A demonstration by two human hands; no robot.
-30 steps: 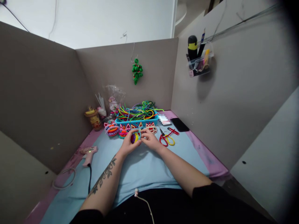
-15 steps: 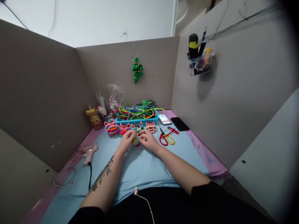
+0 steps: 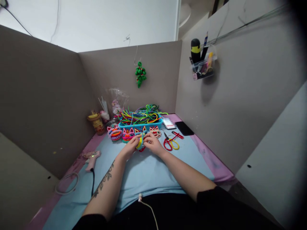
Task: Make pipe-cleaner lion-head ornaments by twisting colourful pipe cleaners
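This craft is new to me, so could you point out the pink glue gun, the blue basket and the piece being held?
Glue gun (image 3: 91,160): head view, upper handle.
Blue basket (image 3: 145,126): head view, front wall.
Held piece (image 3: 139,144): head view, yellow part between the hands.

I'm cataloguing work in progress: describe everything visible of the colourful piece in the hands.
The colourful piece has a curved yellow area edged in light blue, with some red low on it. It looks soft and rounded, but finer detail is too small to tell. The left hand grips one side and the right hand the other, partly hiding it, over the light blue cloth.
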